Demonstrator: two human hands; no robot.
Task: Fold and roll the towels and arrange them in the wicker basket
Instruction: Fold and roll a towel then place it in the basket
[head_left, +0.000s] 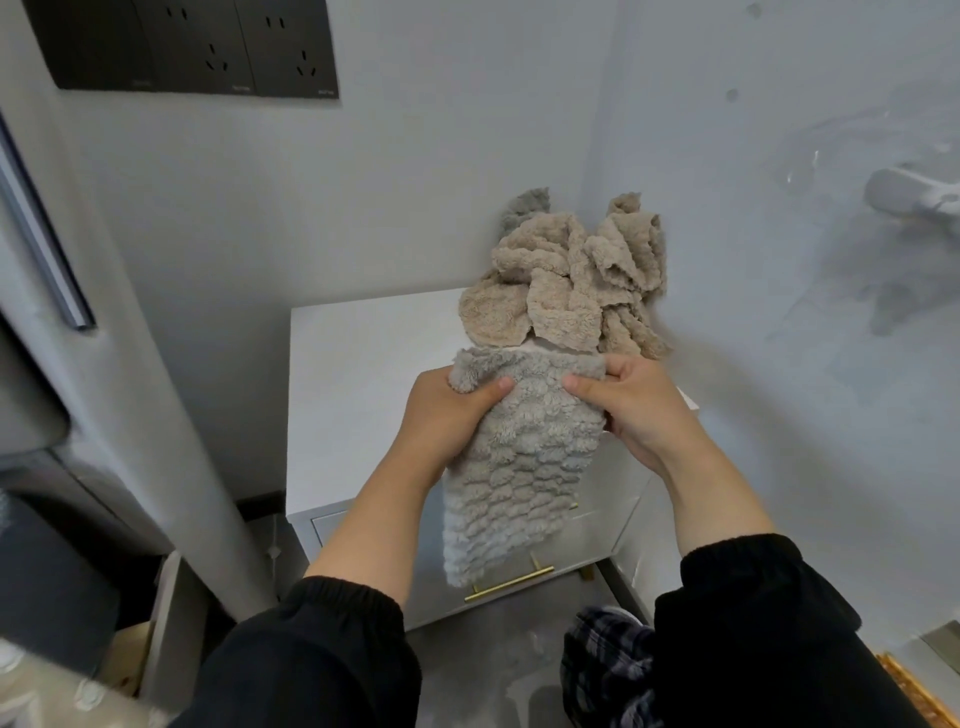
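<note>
A grey fluffy towel (524, 467) hangs folded lengthwise in front of me, above the white cabinet (358, 374). My left hand (447, 421) grips its upper left corner, thumb on the front. My right hand (634, 410) pinches the upper right edge. Behind the towel a heap of crumpled beige towels (571, 280) lies on the cabinet top against the wall, and a bit of another grey towel (524, 208) sticks up behind the heap. No wicker basket is in view.
The cabinet stands in a corner between grey walls and has a brass drawer handle (511, 584). A dark socket panel (192, 44) is on the wall above. A white fixture (914, 200) juts from the right wall. Dark furniture stands at the left.
</note>
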